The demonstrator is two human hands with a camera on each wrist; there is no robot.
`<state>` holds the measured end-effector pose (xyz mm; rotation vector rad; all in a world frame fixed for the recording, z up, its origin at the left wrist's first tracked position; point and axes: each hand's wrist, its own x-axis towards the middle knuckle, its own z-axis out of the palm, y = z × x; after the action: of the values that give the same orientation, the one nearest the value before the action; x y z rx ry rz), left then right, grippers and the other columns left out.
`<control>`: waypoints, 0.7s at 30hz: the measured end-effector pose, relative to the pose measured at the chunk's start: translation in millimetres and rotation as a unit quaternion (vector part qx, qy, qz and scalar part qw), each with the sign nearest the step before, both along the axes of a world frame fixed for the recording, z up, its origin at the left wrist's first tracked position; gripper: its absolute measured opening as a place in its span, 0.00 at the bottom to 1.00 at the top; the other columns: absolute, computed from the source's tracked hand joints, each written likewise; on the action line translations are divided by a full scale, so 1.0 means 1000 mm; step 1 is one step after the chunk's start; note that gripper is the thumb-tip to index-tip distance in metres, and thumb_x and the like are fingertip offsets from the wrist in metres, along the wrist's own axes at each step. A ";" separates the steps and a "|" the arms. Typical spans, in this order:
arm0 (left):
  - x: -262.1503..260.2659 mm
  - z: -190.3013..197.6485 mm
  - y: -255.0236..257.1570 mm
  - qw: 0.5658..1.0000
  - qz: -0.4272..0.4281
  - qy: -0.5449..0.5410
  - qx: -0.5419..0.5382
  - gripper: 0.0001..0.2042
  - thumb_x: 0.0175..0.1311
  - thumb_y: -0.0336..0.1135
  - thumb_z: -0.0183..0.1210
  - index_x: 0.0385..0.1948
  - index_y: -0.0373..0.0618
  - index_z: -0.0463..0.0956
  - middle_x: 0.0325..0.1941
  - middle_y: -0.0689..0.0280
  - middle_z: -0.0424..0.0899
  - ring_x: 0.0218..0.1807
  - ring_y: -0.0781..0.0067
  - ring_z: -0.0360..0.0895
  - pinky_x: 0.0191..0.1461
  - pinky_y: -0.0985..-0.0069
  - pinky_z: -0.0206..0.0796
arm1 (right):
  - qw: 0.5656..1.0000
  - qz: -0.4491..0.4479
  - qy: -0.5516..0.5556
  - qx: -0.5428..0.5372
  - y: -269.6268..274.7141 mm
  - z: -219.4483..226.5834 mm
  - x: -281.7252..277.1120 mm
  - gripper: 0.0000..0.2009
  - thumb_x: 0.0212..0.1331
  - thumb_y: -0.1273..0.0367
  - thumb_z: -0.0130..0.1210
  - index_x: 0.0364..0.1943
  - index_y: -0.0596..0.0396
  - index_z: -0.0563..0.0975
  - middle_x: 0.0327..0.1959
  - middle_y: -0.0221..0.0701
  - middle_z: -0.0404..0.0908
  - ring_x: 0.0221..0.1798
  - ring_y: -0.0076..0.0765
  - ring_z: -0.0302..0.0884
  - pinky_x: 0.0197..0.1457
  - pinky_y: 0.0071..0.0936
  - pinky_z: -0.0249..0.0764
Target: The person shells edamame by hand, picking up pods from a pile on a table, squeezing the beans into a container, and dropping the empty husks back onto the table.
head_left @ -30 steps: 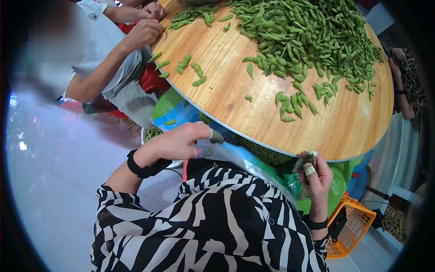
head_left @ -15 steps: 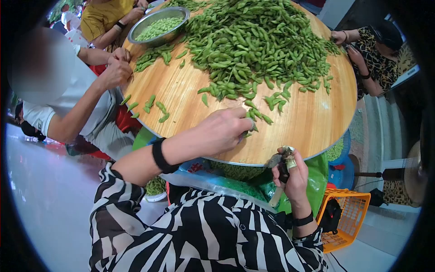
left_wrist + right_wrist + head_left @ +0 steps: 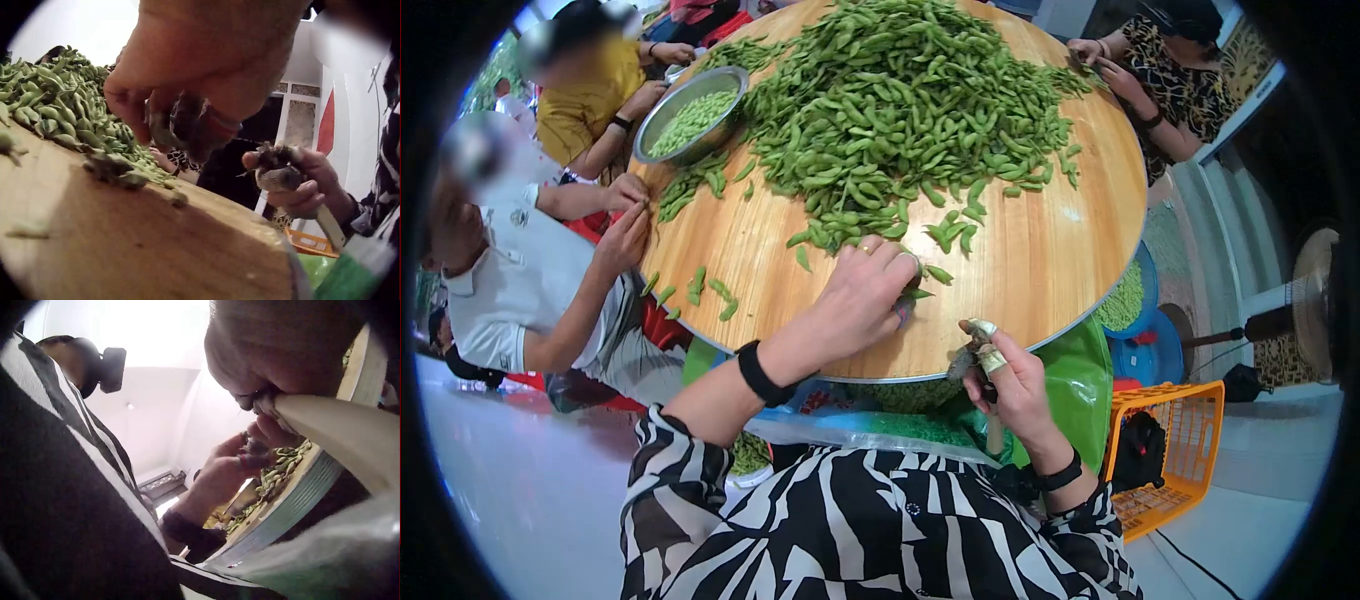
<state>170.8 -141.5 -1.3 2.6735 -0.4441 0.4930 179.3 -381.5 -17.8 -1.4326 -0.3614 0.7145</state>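
My left hand (image 3: 865,290) reaches over the round wooden table (image 3: 1040,270), at the near edge of a heap of green soybean pods (image 3: 900,100). Its fingers are bent downward, with a loose pod (image 3: 938,274) right beside the fingertips; whether they pinch one I cannot tell. Dark covers wrap some fingertips. My right hand (image 3: 1015,385) is at the table's near rim, gripping a tool with a pale handle (image 3: 337,428). Pale and grey wraps cover its thumb and a finger, and the tool's working end is hidden among them.
A metal bowl (image 3: 695,115) of shelled beans stands at the far left of the table. Other people sit around it, hands at the edge. Blue basins (image 3: 1145,345) and an orange crate (image 3: 1165,455) stand at the right. Green plastic (image 3: 1075,375) hangs below the near rim.
My left hand has gone from beside my body out over the table to the loose pods. The right hand keeps hold of the tool. The head view has shifted, showing more people.
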 end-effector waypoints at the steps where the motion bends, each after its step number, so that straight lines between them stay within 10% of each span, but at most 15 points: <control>1: -0.003 0.008 -0.005 1.000 -0.008 -0.002 0.000 0.09 0.45 0.26 0.63 0.29 0.38 0.74 0.34 0.57 0.74 0.42 0.59 0.72 0.41 0.64 0.63 | 1.000 0.004 0.009 0.011 0.002 0.004 0.000 0.20 0.70 0.67 0.37 0.63 0.57 0.64 0.20 0.26 0.70 0.17 0.16 0.61 0.20 0.14 0.58; 3: -0.009 0.018 -0.015 0.890 0.034 0.239 -0.386 0.07 0.52 0.22 0.62 0.32 0.36 0.76 0.35 0.64 0.79 0.40 0.72 0.77 0.41 0.73 0.70 | 1.000 0.005 0.013 0.025 0.006 0.006 0.000 0.21 0.70 0.67 0.36 0.65 0.56 0.62 0.20 0.25 0.70 0.17 0.15 0.60 0.21 0.13 0.58; 7: -0.017 0.008 -0.030 0.744 -0.007 0.295 -0.599 0.08 0.55 0.18 0.60 0.36 0.37 0.77 0.40 0.65 0.82 0.43 0.77 0.79 0.51 0.77 0.73 | 0.997 0.006 0.018 0.072 0.012 0.011 -0.001 0.21 0.72 0.66 0.36 0.67 0.56 0.60 0.19 0.25 0.69 0.17 0.15 0.60 0.20 0.12 0.57; 17: -0.024 -0.008 -0.052 0.686 0.003 0.231 -0.690 0.15 0.54 0.16 0.60 0.44 0.39 0.71 0.43 0.62 0.81 0.47 0.74 0.78 0.53 0.76 0.71 | 0.994 -0.012 0.019 0.104 0.010 0.006 -0.009 0.22 0.71 0.67 0.38 0.66 0.60 0.61 0.19 0.25 0.68 0.16 0.16 0.60 0.20 0.12 0.58; 21: -0.027 -0.011 -0.055 0.731 -0.013 0.197 -0.653 0.16 0.55 0.17 0.60 0.44 0.38 0.69 0.42 0.63 0.81 0.47 0.74 0.78 0.53 0.76 0.70 | 0.990 -0.029 0.071 0.120 0.007 0.008 -0.008 0.20 0.71 0.69 0.38 0.64 0.60 0.64 0.19 0.23 0.68 0.16 0.15 0.60 0.18 0.12 0.57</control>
<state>143.9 -196.8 -11.9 1.2951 0.0537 0.0894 171.4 -374.7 -9.4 -1.1534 -0.2836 0.6969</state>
